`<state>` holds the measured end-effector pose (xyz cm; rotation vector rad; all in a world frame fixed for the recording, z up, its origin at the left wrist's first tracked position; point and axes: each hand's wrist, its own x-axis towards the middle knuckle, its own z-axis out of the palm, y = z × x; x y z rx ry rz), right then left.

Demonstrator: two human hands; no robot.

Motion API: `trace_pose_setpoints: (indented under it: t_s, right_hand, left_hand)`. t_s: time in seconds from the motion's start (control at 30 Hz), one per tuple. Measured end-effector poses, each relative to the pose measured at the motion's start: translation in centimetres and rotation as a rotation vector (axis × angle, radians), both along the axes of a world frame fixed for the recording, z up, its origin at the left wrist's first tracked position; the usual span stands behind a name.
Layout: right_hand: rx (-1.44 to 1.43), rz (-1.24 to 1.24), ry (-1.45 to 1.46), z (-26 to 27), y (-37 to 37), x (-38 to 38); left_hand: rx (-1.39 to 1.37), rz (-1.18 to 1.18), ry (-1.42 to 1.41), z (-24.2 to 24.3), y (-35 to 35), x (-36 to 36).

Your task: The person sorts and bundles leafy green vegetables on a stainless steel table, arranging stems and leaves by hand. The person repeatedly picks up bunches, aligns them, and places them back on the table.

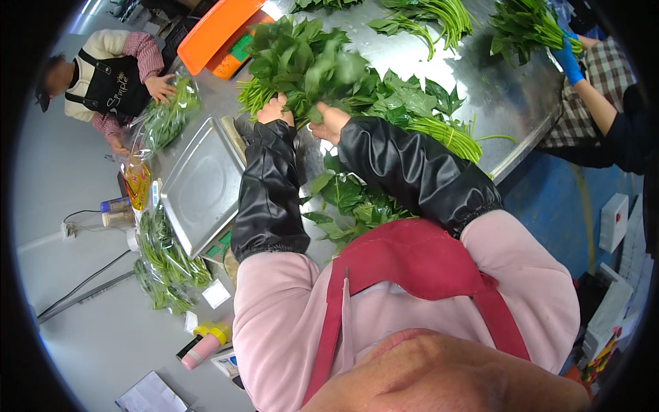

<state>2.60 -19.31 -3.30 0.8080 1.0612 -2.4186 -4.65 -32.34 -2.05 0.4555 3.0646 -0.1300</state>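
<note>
Both of my hands are at a large heap of leafy green vegetables (309, 62) on the metal table. My left hand (276, 109) presses into its lower edge, beside cut stems, with the fingers partly hidden by leaves; its grip cannot be made out. My right hand (331, 122) is at the near edge of the leaves, thumb up and fingers apart, and whether it holds any stem is unclear. To the right lies a bundle of stems tied with a band (448, 135). Loose leafy stems (347, 198) lie below my right forearm, close to the apron.
A scale with a metal pan (203, 188) stands left of my left forearm, near bagged greens (167, 262). An orange tray (213, 32) is at the back. A co-worker at left handles bagged greens (172, 116); another's blue-gloved hand (569, 56) holds a bundle at right.
</note>
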Motion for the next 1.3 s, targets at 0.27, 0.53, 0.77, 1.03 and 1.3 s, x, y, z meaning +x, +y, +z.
trace_pose_setpoints:
  t_s: [0.27, 0.53, 0.77, 1.03, 1.3]
  right_hand:
    - [-0.019, -0.071, -0.063, -1.7, -0.2, -0.3]
    - [0.152, -0.164, 0.235, 4.6, -0.3, 4.5]
    - [-0.044, 0.265, 0.515, 12.1, 6.0, 9.3]
    - [0.935, 0.022, 0.583, 9.3, 20.4, 15.8]
    - [1.627, 0.467, 0.440, 4.4, 25.1, 21.8]
  left_hand:
    - [-0.045, -0.058, 0.326, 0.9, 0.3, 2.6]
    - [0.330, -0.100, 0.335, -3.2, 3.5, 4.6]
    - [0.158, -0.002, 0.465, -5.2, 3.1, -2.6]
    - [0.032, 0.011, 0.402, -0.7, 2.9, -0.2]
    - [0.845, -0.064, 0.136, 0.8, 0.3, 15.8]
